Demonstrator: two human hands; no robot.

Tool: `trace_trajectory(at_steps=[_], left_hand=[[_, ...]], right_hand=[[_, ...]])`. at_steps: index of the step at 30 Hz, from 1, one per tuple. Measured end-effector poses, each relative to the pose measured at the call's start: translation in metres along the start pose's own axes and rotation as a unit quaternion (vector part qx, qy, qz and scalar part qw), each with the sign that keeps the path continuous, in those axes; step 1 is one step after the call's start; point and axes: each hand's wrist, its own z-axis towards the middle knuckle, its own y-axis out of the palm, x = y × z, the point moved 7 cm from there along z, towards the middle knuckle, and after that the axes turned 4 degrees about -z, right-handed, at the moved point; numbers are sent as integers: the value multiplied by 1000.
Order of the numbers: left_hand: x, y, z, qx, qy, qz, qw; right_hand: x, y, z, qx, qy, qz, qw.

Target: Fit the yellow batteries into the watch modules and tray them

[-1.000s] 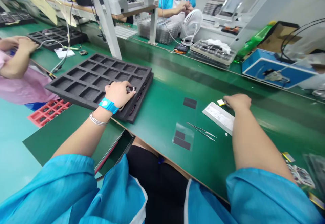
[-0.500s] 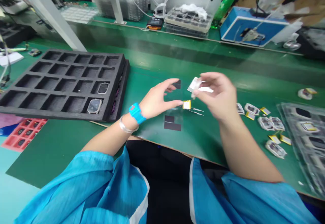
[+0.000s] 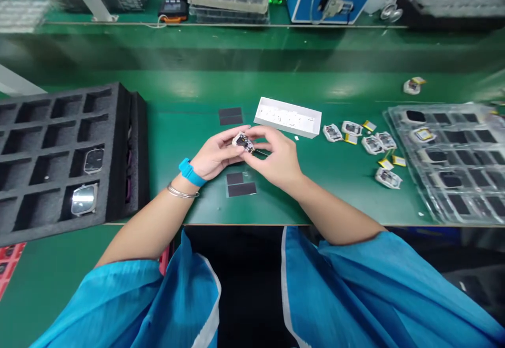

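Note:
A small opened smartwatch case (image 3: pixel 243 141), white around the edge with dark parts inside, sits between both hands above the green bench. My left hand (image 3: pixel 215 156) is closed around its left side. The fingertips and thumb of my right hand (image 3: pixel 279 159) grip its right side. Thin metal tweezers (image 3: pixel 261 153) show partly beside my right fingers; whether they are held or lie on the bench I cannot tell. Black adhesive pieces on a clear sheet (image 3: pixel 241 188) lie just below my hands. Another dark sheet (image 3: pixel 230 116) lies above them.
A white box (image 3: pixel 313 122) with small pieces stands behind my right hand. Several opened watch cases (image 3: pixel 389 178) with yellow-edged batteries (image 3: pixel 399 161) lie to the right, near clear trays (image 3: pixel 430 208). A black foam tray (image 3: pixel 112 169) holding two watches is at left.
My hands have come together on the watch case. The yellow-edged battery at my left thumb is no longer visible there. The view has shifted right, and the white box shows fully.

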Motion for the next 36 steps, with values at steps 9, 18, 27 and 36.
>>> trace_trajectory(at_steps=[9,18,27,36], left_hand=[[21,-5,-2,8,143,98,985],[31,-4,-6,25,252,216,943],[34,1,-11,25,311,238,920],[30,-1,-8,40,278,238,930]], right_hand=[[-8,-14,5,27,-81,-59,995],[-12,-7,0,25,-124,-104,986],[-14,-5,-2,46,-140,-106,983],[-18,-6,1,39,-175,-134,975]])
